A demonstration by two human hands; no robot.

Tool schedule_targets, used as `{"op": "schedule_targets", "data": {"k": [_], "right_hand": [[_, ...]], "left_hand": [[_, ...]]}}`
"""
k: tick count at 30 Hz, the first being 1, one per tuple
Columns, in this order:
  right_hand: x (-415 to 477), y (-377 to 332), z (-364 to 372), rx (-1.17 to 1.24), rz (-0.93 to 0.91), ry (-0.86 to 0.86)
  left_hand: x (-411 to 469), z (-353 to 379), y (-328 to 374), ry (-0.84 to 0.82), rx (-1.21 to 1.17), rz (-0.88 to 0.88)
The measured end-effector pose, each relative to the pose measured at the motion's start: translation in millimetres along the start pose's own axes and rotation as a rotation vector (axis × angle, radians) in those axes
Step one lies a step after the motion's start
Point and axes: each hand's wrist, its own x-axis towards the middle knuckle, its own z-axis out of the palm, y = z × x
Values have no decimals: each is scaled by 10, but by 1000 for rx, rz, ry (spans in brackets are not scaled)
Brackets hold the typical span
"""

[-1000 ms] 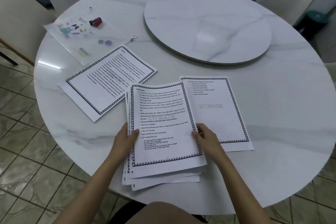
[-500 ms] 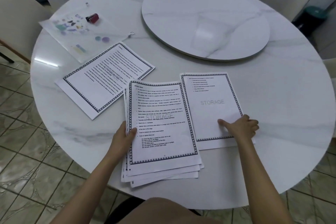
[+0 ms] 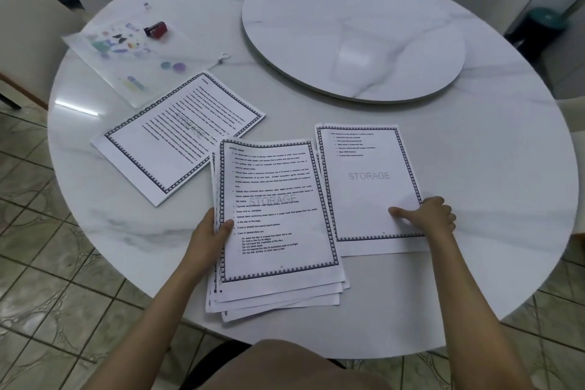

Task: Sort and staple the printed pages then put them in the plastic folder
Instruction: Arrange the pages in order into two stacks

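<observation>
Right hand relocated off the loose stack of black-bordered printed pages onto the single bordered white sheet marked STORAGE, thumb on top, fingers curled at its right edge. Round white marble desk carries: raised round marble turntable, far side; stack, near edge, left hand gripping its left side; sheet just right of it; tilted bordered text page, left; clear sticker-printed plastic folder, far left; small red stapler at its far edge.

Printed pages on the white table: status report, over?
Left hand grips the fanned stack of black-bordered printed pages. Right hand pinches the separate sparse STORAGE page. Small red stapler and clear plastic folder lie untouched, far left.
</observation>
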Motion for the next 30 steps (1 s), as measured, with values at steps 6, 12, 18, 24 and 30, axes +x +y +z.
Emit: {"op": "schedule_targets", "data": {"k": [6,12,18,24,30], "right_hand": [[7,-9,-16,7,7,-10],[47,-4,-32,94,-37,-15],[39,35,-91,317,-155,27],[-95,36,-234,381,-434,127],[-225,-4,-537,501,-492,276]], "left_hand": [[10,-1,-21,-1,15,0],[22,0,-23,0,23,-4],[21,-2,-19,-5,16,-3],[-3,15,-8,5,-20,26],[-10,35,-12,39,-70,40]]}}
